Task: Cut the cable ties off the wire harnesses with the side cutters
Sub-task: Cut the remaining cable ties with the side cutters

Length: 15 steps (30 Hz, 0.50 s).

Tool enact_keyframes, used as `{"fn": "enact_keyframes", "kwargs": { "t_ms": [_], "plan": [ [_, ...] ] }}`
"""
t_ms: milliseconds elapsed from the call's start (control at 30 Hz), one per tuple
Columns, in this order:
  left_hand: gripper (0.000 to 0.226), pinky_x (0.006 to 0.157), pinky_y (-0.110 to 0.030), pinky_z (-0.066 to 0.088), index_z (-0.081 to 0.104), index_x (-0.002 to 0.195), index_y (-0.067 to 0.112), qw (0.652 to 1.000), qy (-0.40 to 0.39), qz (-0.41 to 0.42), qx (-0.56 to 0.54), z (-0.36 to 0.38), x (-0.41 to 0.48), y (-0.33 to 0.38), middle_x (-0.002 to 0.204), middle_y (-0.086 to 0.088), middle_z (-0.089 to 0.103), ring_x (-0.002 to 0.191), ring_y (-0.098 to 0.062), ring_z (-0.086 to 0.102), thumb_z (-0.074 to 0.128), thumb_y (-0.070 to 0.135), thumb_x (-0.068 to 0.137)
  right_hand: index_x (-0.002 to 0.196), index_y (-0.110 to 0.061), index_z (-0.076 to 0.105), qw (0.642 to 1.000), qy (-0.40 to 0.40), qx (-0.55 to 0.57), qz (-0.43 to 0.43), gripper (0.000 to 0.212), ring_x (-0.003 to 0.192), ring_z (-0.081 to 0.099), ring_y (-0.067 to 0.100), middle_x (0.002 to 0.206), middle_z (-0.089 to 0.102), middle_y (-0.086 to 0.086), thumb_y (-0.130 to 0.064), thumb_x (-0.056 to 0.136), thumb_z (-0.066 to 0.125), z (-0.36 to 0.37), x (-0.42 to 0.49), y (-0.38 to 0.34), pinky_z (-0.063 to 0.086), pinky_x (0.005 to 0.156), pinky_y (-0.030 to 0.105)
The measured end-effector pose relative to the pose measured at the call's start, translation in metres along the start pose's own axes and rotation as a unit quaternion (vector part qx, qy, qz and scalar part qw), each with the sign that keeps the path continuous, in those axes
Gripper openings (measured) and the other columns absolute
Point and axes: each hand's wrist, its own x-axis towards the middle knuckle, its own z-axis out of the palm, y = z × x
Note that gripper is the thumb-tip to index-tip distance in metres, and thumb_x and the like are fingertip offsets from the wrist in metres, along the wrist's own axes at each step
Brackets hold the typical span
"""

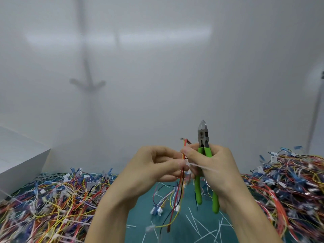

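My left hand (pixel 156 165) pinches a thin wire harness (pixel 181 183) of red, yellow and black wires, held upright above the mat. A white cable tie (pixel 199 166) sits on the harness at my fingertips, its tail pointing right. My right hand (pixel 212 165) grips the green-handled side cutters (pixel 203 137), jaws pointing up and closed, while its thumb and forefinger also touch the harness near the tie. The harness's connector ends (pixel 156 210) dangle below.
Large heaps of coloured wire harnesses lie at the left (pixel 52 204) and right (pixel 289 181) on a teal mat (pixel 182 228). Cut white ties (pixel 198 223) are scattered on the mat. A white box (pixel 19 160) stands at far left. A white wall is behind.
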Motion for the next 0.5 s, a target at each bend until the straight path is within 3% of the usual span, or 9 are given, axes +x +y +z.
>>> {"fn": "enact_keyframes", "kwargs": {
  "t_ms": [200,267,333,433,500],
  "plan": [
    [0.017,0.069,-0.023,0.058,0.072,0.097,0.003,0.995,0.073,0.0,-0.071,0.002,0.0043,-0.0032,0.089,-0.015,0.076,0.079,-0.022,0.075,0.072,-0.003,0.081,0.083,-0.01,0.069,0.999,-0.034,-0.017,-0.004,0.008,0.053,0.054,0.017,0.06,0.066,0.006,-0.013,0.09,0.067,-0.0012,0.0004,0.0005,0.05,0.054,0.029],
    [0.015,0.065,-0.022,0.058,0.072,0.093,0.003,0.987,0.108,-0.003,-0.121,0.0026,0.0044,-0.0018,0.087,-0.016,0.076,0.077,-0.023,0.075,0.072,-0.003,0.079,0.087,-0.014,0.068,0.997,-0.042,-0.06,-0.025,0.007,0.054,0.057,0.015,0.065,0.071,0.005,-0.019,0.092,0.065,-0.0021,0.0002,0.0006,0.052,0.055,0.027],
    [0.012,0.061,-0.021,0.057,0.073,0.088,0.004,0.975,0.147,-0.008,-0.166,0.0028,0.0054,-0.0009,0.087,-0.016,0.076,0.074,-0.023,0.075,0.073,-0.003,0.077,0.09,-0.022,0.064,0.989,-0.039,-0.133,-0.045,0.006,0.055,0.06,0.013,0.069,0.073,0.0,-0.028,0.092,0.064,-0.002,0.0004,0.0016,0.055,0.062,0.034],
    [0.012,0.059,-0.02,0.057,0.073,0.085,0.002,0.96,0.19,-0.005,-0.204,0.0028,0.0073,0.0004,0.086,-0.016,0.076,0.071,-0.022,0.075,0.075,-0.001,0.073,0.099,-0.031,0.054,0.975,-0.028,-0.213,-0.057,0.024,0.057,0.062,0.003,0.07,0.074,-0.011,-0.051,0.086,0.061,0.0003,-0.0004,0.0024,0.056,0.07,0.037],
    [0.019,0.058,-0.02,0.057,0.074,0.081,0.002,0.952,0.216,0.007,-0.215,0.0029,0.0074,0.0012,0.085,-0.017,0.076,0.069,-0.022,0.075,0.078,0.003,0.063,0.099,-0.034,0.05,0.965,-0.029,-0.252,-0.062,0.042,0.059,0.063,0.004,0.07,0.072,-0.01,-0.07,0.078,0.054,0.0019,-0.0023,0.0009,0.055,0.066,0.035]
  ]
}}
